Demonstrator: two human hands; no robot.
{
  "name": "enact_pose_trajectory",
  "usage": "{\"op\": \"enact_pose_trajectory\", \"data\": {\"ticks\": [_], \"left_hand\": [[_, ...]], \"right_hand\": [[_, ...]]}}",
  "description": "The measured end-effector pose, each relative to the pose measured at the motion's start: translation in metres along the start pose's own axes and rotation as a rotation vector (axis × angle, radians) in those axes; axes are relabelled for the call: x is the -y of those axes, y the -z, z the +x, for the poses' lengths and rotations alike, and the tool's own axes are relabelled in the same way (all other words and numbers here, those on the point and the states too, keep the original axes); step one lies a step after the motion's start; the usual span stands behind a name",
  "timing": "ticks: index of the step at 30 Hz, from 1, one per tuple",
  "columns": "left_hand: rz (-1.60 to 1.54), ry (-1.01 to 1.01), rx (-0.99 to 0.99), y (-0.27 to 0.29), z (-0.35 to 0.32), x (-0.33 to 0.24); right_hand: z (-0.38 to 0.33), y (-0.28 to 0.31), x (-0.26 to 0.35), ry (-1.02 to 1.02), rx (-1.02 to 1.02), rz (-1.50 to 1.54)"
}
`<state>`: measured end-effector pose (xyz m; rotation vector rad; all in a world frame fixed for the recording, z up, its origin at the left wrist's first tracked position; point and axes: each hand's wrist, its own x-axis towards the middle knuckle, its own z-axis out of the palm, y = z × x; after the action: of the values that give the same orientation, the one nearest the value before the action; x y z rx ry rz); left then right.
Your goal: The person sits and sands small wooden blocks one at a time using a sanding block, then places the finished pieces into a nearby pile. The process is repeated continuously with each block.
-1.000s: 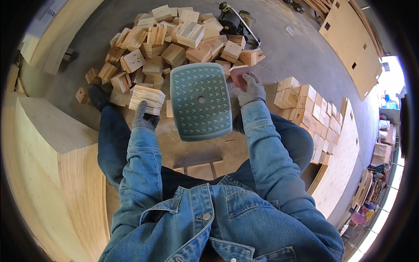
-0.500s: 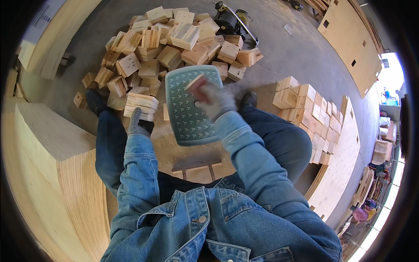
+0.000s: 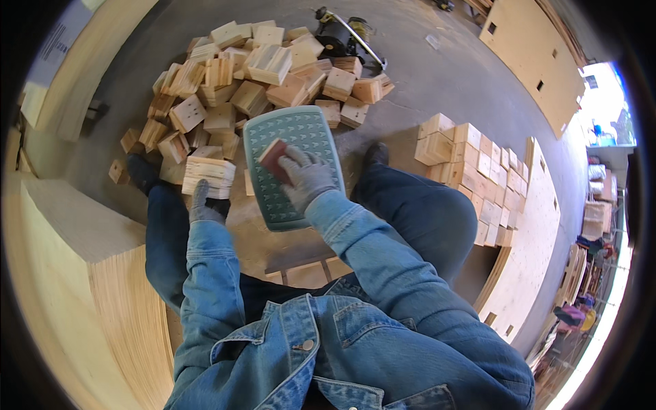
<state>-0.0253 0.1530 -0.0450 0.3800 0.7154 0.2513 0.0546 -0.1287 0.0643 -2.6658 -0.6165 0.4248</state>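
My left hand (image 3: 208,206), in a grey glove with dark fingertips, grips a pale layered wood block (image 3: 208,176) left of the stool. Its thumb presses on the near side of that block. Closed around a reddish-brown sanding block (image 3: 275,160), my gloved right hand (image 3: 306,179) is over the green plastic stool (image 3: 268,212). Rows of small raised marks cover the stool's top, which stands between my legs. From this angle I cannot tell whether the sanding block touches the stool.
A loose heap of wood blocks (image 3: 222,89) lies beyond the stool. Stacked blocks (image 3: 471,164) stand right of my knee, by a long pale board (image 3: 533,225). Large plywood stacks (image 3: 123,287) rise at my left. A black-and-yellow machine (image 3: 342,37) sits behind the heap.
My right hand has swept left and toward me over the stool with the sanding block. The left hand still holds its wood block, and the whole view has shifted slightly.
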Motion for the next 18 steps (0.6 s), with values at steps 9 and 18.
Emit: {"op": "enact_pose_trajectory", "data": {"ticks": [9,18], "left_hand": [[0.052,0.045,0.104,-0.015,-0.02,0.014],[0.545,-0.089,0.46,-0.057,-0.132,0.034]], "right_hand": [[-0.02,0.034,-0.009,-0.036,-0.18,0.18],[-0.066,0.024,0.011,-0.25,-0.061,1.297]]}}
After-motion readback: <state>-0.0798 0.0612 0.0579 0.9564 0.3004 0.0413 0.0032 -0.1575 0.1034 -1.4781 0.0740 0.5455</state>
